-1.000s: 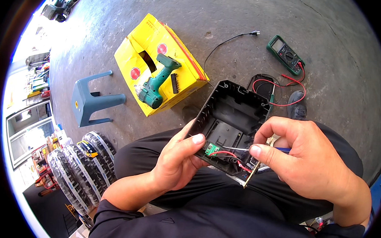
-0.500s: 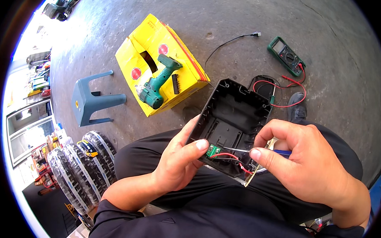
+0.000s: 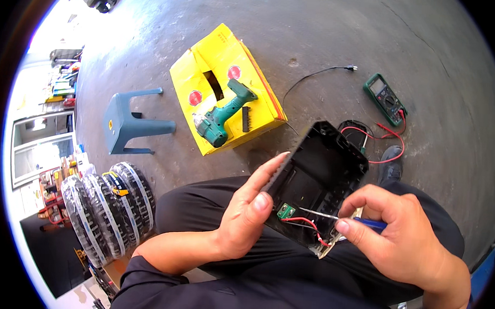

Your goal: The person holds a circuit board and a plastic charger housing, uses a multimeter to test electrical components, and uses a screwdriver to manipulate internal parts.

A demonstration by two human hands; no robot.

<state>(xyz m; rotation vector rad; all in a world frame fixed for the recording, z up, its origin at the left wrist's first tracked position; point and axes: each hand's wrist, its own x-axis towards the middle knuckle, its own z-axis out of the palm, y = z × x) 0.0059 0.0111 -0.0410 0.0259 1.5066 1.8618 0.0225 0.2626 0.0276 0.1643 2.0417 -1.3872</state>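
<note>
My left hand (image 3: pixel 248 220) grips the left side of a black plastic housing (image 3: pixel 319 177), its thumb at the rim. The housing is tilted over my lap with its hollow side up. Inside its near end sits a green terminal block (image 3: pixel 286 212), from which a red wire (image 3: pixel 306 220) runs toward the right corner. My right hand (image 3: pixel 396 230) is closed on a screwdriver with a blue handle (image 3: pixel 370 223). The thin metal shaft (image 3: pixel 319 214) points left across the housing, its tip just right of the terminal block. Whether they touch I cannot tell.
Ahead stands a yellow box (image 3: pixel 207 59), bearing a green cordless power tool (image 3: pixel 222 116) and a small black strip (image 3: pixel 245 119). A blue stool (image 3: pixel 133 124) is to its left. Right lies a green multimeter (image 3: pixel 384 100) with red leads. Wrapped tires (image 3: pixel 110 209) stand at left.
The view has shifted, so the surroundings appear farther right and the housing lower. The housing looks more tilted. Both hands keep their holds, and the screwdriver tip has drawn slightly away from the terminal block.
</note>
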